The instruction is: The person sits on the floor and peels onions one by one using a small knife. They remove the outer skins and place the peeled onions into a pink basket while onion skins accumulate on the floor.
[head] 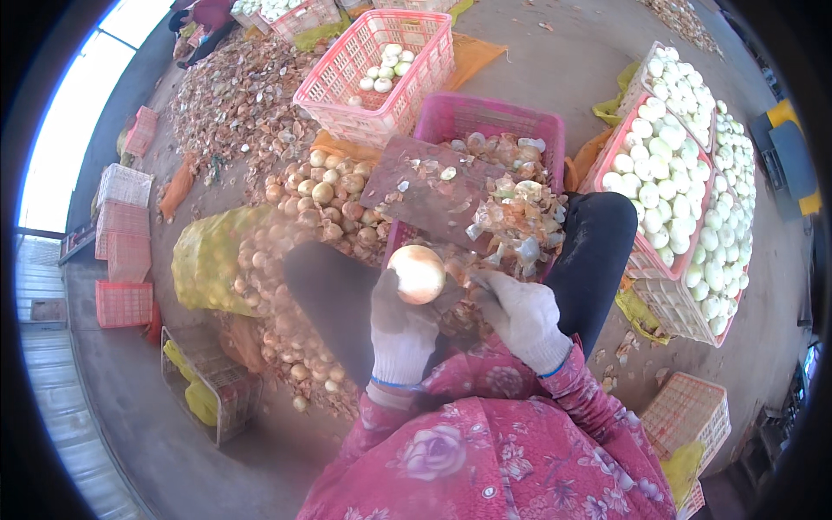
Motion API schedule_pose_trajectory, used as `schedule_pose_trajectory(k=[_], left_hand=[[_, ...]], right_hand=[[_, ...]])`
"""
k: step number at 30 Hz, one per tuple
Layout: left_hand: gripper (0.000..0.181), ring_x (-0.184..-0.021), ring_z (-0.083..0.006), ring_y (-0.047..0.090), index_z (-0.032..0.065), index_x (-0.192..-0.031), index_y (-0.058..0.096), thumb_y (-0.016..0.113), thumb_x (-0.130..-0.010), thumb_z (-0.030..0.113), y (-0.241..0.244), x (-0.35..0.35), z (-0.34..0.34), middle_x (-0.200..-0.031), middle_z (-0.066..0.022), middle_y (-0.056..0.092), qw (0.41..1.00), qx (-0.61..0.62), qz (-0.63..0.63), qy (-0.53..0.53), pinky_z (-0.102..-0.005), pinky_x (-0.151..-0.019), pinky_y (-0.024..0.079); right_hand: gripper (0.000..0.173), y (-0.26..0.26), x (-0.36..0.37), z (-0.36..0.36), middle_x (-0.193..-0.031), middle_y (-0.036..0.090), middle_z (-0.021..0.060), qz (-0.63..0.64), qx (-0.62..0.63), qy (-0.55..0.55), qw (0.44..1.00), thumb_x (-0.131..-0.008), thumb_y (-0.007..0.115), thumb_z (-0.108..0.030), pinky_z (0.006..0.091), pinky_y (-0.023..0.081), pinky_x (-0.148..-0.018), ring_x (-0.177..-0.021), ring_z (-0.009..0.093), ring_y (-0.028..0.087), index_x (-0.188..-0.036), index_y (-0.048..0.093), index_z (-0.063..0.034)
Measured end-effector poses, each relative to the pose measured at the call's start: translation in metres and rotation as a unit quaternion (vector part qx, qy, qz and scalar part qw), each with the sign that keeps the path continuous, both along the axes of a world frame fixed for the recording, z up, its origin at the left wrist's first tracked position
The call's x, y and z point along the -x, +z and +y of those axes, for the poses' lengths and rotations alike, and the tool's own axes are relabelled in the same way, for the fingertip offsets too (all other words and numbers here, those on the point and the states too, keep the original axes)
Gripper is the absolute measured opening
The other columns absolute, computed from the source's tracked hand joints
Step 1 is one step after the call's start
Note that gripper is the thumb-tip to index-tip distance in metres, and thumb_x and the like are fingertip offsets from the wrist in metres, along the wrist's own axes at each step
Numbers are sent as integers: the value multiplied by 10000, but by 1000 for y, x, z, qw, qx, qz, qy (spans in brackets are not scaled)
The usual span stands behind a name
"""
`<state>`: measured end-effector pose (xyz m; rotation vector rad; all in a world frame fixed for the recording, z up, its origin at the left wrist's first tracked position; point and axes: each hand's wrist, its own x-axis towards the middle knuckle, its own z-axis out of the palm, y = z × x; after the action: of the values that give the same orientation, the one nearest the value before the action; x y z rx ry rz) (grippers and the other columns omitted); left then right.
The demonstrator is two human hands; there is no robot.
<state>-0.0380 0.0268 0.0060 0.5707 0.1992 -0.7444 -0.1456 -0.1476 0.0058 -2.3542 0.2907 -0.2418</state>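
Note:
My left hand [402, 328], in a white knitted glove, holds a whole onion [418, 274] above my lap. Just to its right is my right hand [523, 315], gloved too, with its fingers curled towards the onion; whether it grips a small tool cannot be told. Before me a dark board [435, 188] lies tilted across a magenta plastic crate [556, 140], with onion skins [520, 218] piled on its right part. More skins lie inside the crate. A heap of unpeeled onions [331, 195] spreads on the floor to the left, by my knee.
Peeled onions fill crates [663, 175] at the right. A pink crate [374, 117] ahead holds several peeled ones. A yellow mesh sack [218, 260] of onions lies left, near a side-lying crate [224, 416]. Skins [240, 97] cover the floor beyond, where another person [207, 19] sits.

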Motion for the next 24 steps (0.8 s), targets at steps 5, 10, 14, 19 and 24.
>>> schedule_pose_trajectory(k=[5,10,14,19,24], left_hand=[[615,-1120,-371,700,14,-1489,503,486,-1102,491,0,1,-6,-1332,-222,648,997,-16,70,14,-541,-975,605],[620,-896,-287,709,40,-1470,538,498,-1087,527,-6,1,1,-1277,-190,681,975,96,197,-33,-446,-810,633],[643,-838,-206,701,41,-1476,549,533,-1074,543,-15,9,-4,-1168,-140,720,996,-34,51,-62,-383,-735,611],[611,-990,-251,728,-35,-1556,474,550,-1067,324,6,-11,-5,-1319,-180,698,918,-282,-227,-160,-312,-776,595],[658,-1200,-292,709,-67,-1577,430,607,-1022,240,-7,-29,2,-1439,-203,634,931,-242,-192,-194,-366,-942,626]], right_hand=[[381,19,-7,2,-929,737,138,20,78,62,995,-990,695,-260,469,574,-703,-832,350,739,-1329,641,-93],[310,15,-1,9,-986,768,141,12,-62,-15,998,-1014,696,-307,443,576,-733,-878,364,745,-1220,700,-75],[338,5,-11,8,-960,775,138,34,-245,-72,966,-1039,687,-324,389,570,-738,-860,305,763,-1153,698,-6],[387,-6,-20,-4,-869,745,91,83,-464,-132,872,-1013,706,-324,373,559,-737,-815,181,728,-1191,679,19],[348,-29,-26,3,-839,741,118,29,-170,-101,980,-1003,703,-299,350,564,-730,-767,197,735,-1197,664,-12]])
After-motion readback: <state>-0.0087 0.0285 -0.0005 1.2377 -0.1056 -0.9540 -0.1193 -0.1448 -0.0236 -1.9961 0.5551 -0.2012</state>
